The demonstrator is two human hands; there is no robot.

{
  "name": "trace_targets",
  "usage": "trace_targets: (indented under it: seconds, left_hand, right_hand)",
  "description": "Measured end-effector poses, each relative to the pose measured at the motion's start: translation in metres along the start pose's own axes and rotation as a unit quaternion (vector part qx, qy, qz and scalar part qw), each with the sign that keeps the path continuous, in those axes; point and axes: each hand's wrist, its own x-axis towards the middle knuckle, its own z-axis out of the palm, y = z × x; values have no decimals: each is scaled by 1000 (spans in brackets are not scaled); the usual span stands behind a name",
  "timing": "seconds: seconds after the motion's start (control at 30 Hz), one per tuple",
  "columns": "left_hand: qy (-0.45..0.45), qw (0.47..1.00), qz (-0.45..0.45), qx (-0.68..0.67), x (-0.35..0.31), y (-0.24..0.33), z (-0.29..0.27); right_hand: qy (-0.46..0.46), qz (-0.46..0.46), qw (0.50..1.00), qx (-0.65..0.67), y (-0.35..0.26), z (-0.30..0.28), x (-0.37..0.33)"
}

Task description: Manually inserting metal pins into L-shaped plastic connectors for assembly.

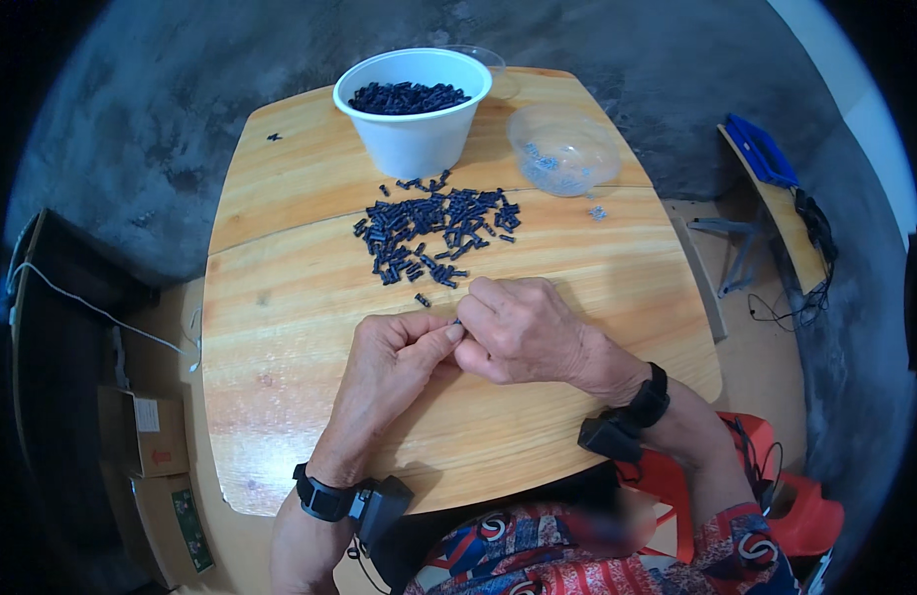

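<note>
Both hands meet over a wooden worktop (280, 327): left hand (394, 362) and right hand (523, 332) pinch one small dark part (456, 322) between fingertips. Just beyond lies a pile of dark parts (433, 233); farther, a white bowl (414, 134) holding more, a clear bowl (564, 151) to its right.

— Any packages down there?

— Two, both on the floor left of the table. A brown cardboard box (146, 430) has a pale label (146, 415) on top and a small red mark on its side.

— And the other?

— Just below it, a second brown box (171, 526) bearing a dark green printed panel (191, 529).

— Screens or signs?

— None visible.
</note>
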Motion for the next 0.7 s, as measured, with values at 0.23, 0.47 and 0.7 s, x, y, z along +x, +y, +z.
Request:
trace_targets:
  seconds: [0.23, 0.47, 0.7]
  left_hand:
    - [-32, 999, -18, -7, -2, 3, 2]
    - [-41, 999, -25, 13, 0, -5, -1]
    - [-42, 999, -8, -17, 1, -12, -3]
  right_hand:
    - [42, -36, 998, -35, 2, 11, -2]
    - [42, -18, 999, -23, -6, 19, -7]
    - [-51, 20, 998, -26, -14, 14, -6]
